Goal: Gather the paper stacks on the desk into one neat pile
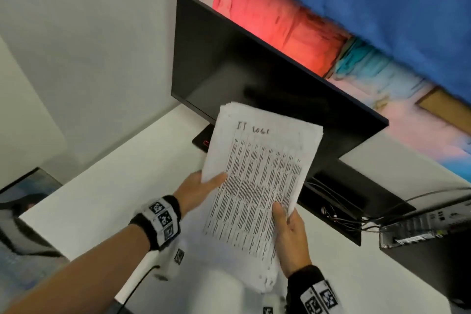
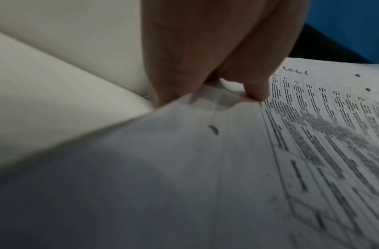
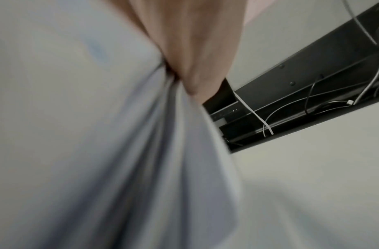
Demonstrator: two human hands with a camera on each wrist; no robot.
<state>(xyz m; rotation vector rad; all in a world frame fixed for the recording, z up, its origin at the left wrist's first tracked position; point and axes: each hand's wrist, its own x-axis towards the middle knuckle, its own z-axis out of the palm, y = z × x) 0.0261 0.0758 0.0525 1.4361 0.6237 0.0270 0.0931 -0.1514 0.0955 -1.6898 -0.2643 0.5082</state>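
A thick stack of printed paper point(image 1: 260, 176), with handwriting at its top, is lifted above the white desk point(image 1: 114, 173) in front of the monitor. My left hand point(image 1: 201, 191) grips its left edge, thumb on the top sheet. My right hand point(image 1: 290, 232) grips the lower right edge, thumb on top. In the left wrist view the thumb point(image 2: 254, 91) pinches the paper stack point(image 2: 205, 168) at its margin. In the right wrist view my fingers point(image 3: 194, 59) clamp the fanned sheets of the paper stack point(image 3: 141, 151) from below.
A black monitor point(image 1: 254, 71) stands right behind the stack. A black cable tray point(image 1: 339, 201) with loose wires runs along the desk's back right, next to a small computer box point(image 1: 418, 227). A white cylinder point(image 1: 142, 273) and tagged white items lie near the front edge.
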